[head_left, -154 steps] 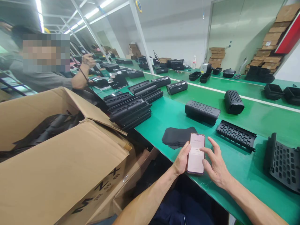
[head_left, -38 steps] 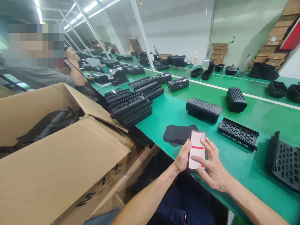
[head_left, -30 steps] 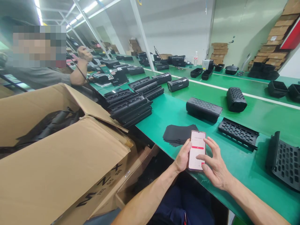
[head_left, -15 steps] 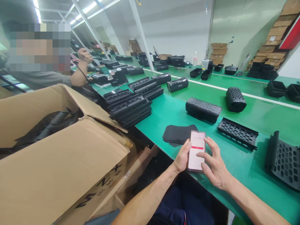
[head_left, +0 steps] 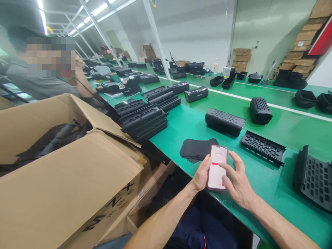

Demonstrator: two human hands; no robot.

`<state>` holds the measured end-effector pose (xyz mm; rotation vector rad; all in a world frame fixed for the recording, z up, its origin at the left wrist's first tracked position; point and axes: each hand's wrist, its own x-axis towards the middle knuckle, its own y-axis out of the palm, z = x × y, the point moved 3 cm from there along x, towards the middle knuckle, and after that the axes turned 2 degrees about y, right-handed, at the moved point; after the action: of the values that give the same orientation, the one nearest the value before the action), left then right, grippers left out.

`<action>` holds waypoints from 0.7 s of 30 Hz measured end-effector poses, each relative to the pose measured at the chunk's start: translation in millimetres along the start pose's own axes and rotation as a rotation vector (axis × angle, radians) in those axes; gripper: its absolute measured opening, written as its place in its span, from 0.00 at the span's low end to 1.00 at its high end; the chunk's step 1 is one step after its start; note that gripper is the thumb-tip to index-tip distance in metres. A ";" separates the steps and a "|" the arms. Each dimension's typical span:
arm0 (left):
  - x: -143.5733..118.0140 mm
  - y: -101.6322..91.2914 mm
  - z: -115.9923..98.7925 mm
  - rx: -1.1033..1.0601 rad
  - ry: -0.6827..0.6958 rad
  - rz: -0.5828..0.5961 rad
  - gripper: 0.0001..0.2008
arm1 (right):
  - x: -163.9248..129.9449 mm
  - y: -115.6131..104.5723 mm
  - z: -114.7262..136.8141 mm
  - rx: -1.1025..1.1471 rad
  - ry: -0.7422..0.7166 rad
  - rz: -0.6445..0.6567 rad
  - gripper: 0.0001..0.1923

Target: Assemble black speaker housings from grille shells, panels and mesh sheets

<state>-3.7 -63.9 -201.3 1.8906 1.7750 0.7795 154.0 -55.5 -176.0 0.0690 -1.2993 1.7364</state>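
- Your left hand [head_left: 201, 176] grips the phone [head_left: 216, 167] along its left edge, thumb on the bezel, and holds it just above the near lip of the green bench [head_left: 272, 138]
- Your right hand [head_left: 237, 183] is spread and loose, grasping nothing; its forefinger rests on the lit screen, near the red bar
- Against half a second ago that forefinger has crept a little up the screen, while the phone itself has barely shifted; five seconds back the screen showed a different page with no red bar, so you are working through screens, not handling parts
- The sheaf of black sheets [head_left: 197, 149] lies untouched just beyond the phone, the perforated black housing [head_left: 224, 121] and slotted panel [head_left: 262, 147] well apart from both hands
- The screen's writing is too small to read
- The curved grille [head_left: 312, 180] is cut off at the right edge, and the cardboard box [head_left: 64, 173] hides most of its dark contents, probably more plastic parts
- The co-worker's raised hand has dropped from view
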 end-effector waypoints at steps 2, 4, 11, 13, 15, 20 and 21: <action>0.1 -0.2 0.0 0.002 0.004 0.004 0.25 | -0.2 -0.4 -0.5 0.012 0.007 -0.001 0.19; 0.0 -0.5 0.2 0.004 0.000 -0.002 0.25 | -0.4 -0.7 -1.1 0.023 0.020 0.000 0.19; -1.4 1.5 -0.1 0.005 -0.025 -0.044 0.26 | -0.6 -1.0 -3.2 0.053 0.061 -0.014 0.17; -1.9 2.5 -0.3 -0.008 -0.032 -0.044 0.26 | -0.6 -1.4 -3.6 0.061 0.072 -0.012 0.18; -2.2 3.1 -0.1 -0.020 -0.040 -0.030 0.26 | -0.5 -1.9 -3.9 0.065 0.083 -0.009 0.18; -1.7 2.6 0.2 -0.010 -0.044 0.012 0.27 | -0.7 -2.2 -4.7 0.066 0.105 -0.014 0.18; -1.5 2.5 0.3 -0.007 -0.044 0.016 0.27 | -0.8 -1.9 -5.0 0.068 0.108 -0.015 0.18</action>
<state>-1.7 -65.6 -200.0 1.9049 1.7305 0.7435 158.0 -52.1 -177.2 0.0235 -1.1584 1.7479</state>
